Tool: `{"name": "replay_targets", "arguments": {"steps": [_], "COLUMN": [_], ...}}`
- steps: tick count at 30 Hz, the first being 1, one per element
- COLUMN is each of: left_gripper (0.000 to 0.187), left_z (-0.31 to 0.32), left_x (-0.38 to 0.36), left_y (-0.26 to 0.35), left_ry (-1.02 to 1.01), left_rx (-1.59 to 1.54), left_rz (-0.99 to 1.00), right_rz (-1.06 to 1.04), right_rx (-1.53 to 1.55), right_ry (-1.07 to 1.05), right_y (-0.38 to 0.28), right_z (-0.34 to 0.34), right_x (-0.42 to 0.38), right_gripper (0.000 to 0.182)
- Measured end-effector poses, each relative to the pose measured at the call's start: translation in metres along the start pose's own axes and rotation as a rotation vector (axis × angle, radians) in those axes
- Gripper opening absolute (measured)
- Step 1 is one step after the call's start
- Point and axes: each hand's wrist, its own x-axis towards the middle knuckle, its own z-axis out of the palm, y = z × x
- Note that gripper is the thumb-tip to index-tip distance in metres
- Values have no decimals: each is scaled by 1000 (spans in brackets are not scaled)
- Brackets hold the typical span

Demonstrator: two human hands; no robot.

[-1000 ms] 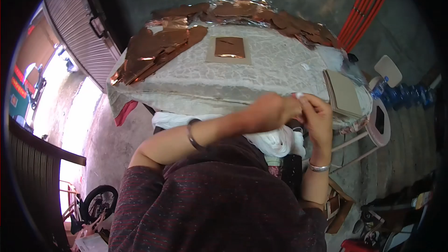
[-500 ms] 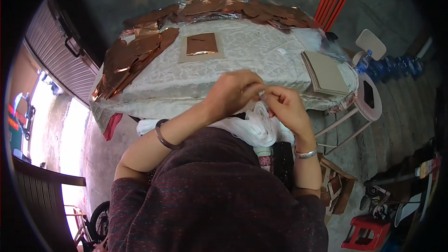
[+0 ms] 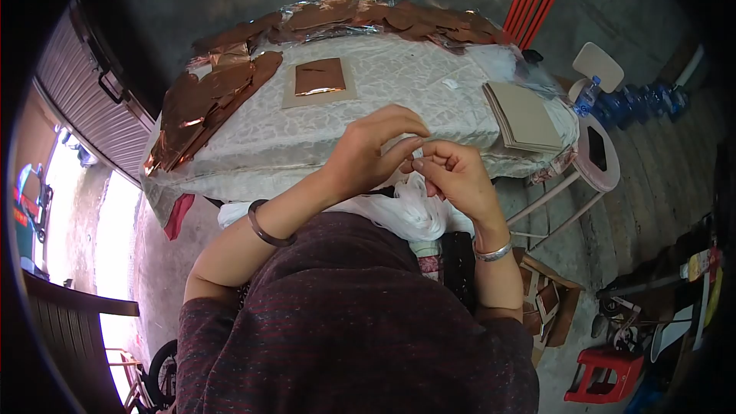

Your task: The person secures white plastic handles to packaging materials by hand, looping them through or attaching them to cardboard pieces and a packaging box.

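Both hands meet above my lap, at the near edge of the cloth-covered table [image 3: 383, 119]. My left hand [image 3: 376, 149] has thumb and fingers bent around a small bit of white thread or material [image 3: 417, 153]. From the right, my right hand [image 3: 458, 176] pinches at the same white bit with thumb and forefinger. Just below the hands, a loose bundle of white thread [image 3: 420, 211] lies over my lap. On the table are a copper-coloured foil sheet [image 3: 320, 78] on a beige card [image 3: 351, 92] and a stack of grey-beige boards [image 3: 523, 119].
Copper foil pieces [image 3: 222, 100] are heaped at the table's left, with more foil [image 3: 337, 15] along the far edge. A pale stool [image 3: 598, 161] holding a dark phone stands right, near blue water bottles [image 3: 636, 103]. A red stool [image 3: 603, 376] is lower right.
The left thumb and fingers have spread a little apart around the white bit. The whole view has shifted slightly, with the table further left.
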Motion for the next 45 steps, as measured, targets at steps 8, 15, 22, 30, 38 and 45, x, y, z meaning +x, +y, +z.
{"name": "replay_targets", "arguments": {"steps": [8,15,22,30,38,45], "left_gripper": [23,15,13,16,21,7], "left_z": [4,22,20,22,18,19], "left_x": [-8,-12,-11,-9,-3,2], "left_y": [10,16,7,3,24,4], "left_ry": [-137,140,151,160,48,200], "left_rx": [-503,-834,-515,-214,-548,-790], "left_rz": [-566,-675,-568,-393,-769,-659], "right_rz": [-23,-27,-113,-335,-846,-637], "right_rx": [203,87,193,74,-620,-215], "right_ry": [-23,58,75,296,499,537], "right_y": [-2,-2,-3,4,7,19], "right_z": [-1,6,1,15,10,2], "right_x": [-1,-1,1,0,2,11], "right_gripper": [21,23,32,17,14,11]}}
